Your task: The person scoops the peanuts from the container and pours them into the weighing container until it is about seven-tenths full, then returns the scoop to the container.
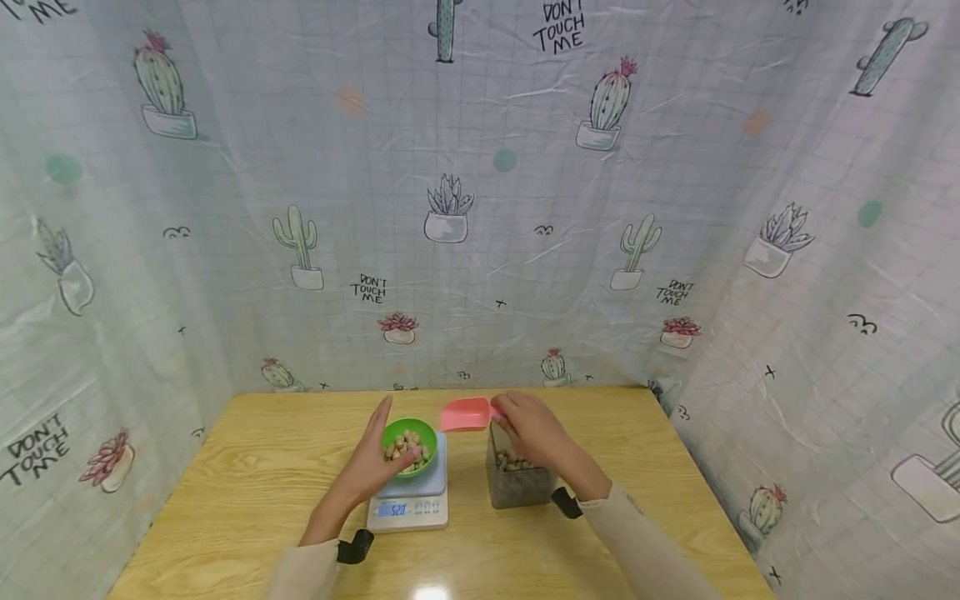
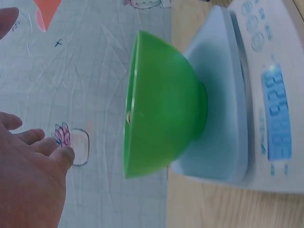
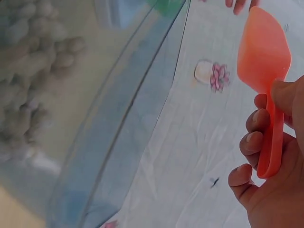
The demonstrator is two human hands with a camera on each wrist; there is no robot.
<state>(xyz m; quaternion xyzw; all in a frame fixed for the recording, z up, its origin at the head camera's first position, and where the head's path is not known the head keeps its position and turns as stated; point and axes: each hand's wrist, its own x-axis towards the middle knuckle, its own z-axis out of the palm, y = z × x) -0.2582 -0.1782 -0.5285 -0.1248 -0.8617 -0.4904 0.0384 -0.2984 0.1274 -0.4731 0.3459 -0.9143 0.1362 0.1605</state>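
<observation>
My right hand (image 1: 531, 427) grips the handle of a pink-orange scoop (image 1: 467, 414) above a clear plastic container (image 1: 522, 487). No pieces show in the scoop's bowl, which points left toward the green bowl (image 1: 431, 432). Inside the container lie small, pale, nut-like pieces (image 3: 28, 71). Similar pieces (image 1: 405, 450) partly fill the green bowl, which stands upright on a kitchen scale (image 1: 408, 518). Over the bowl's left side my left hand (image 1: 372, 462) is held with fingers spread. The left wrist view shows these fingers (image 2: 42, 142) apart from the rim, holding nothing.
The scale's blue display (image 2: 276, 111) is lit with digits. Scale and container stand side by side on a wooden table (image 1: 247, 500), with a gap between them. A cactus-print curtain (image 1: 480, 275) hangs behind the table and along both sides.
</observation>
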